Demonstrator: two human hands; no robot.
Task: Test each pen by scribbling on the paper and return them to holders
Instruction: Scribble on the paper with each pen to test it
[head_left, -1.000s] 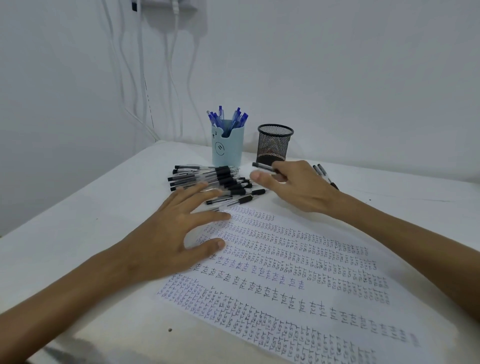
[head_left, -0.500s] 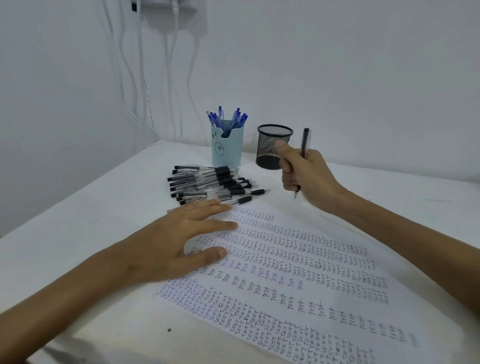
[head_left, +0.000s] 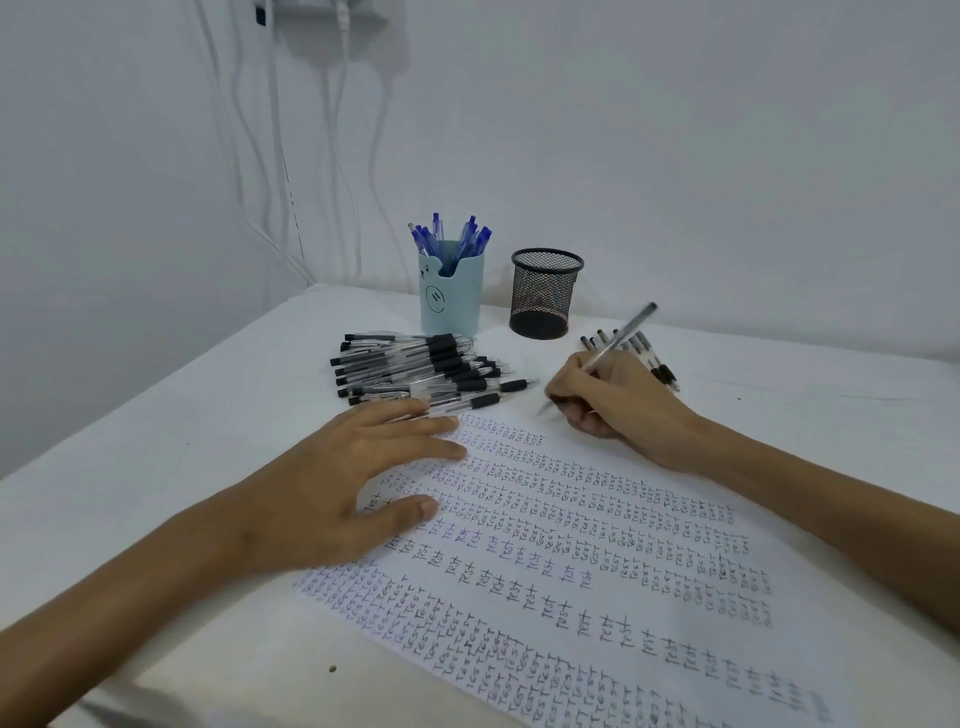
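Fingers (head_left: 570, 396) of the right hand (head_left: 623, 410), lately holding the pen (head_left: 623, 332) upright, now grip it tip-down at the paper (head_left: 597, 525), left hand (head_left: 337, 483) pressing flat, so scribbling seems imminent.

Left hand (head_left: 353, 483), right hand (head_left: 618, 402) and both forearms are bare.

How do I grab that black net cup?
Wrap your fingers round the wall of the mesh cup, about midway, coming from the front. It stands upright and round, and the blue holder stands close on its left.
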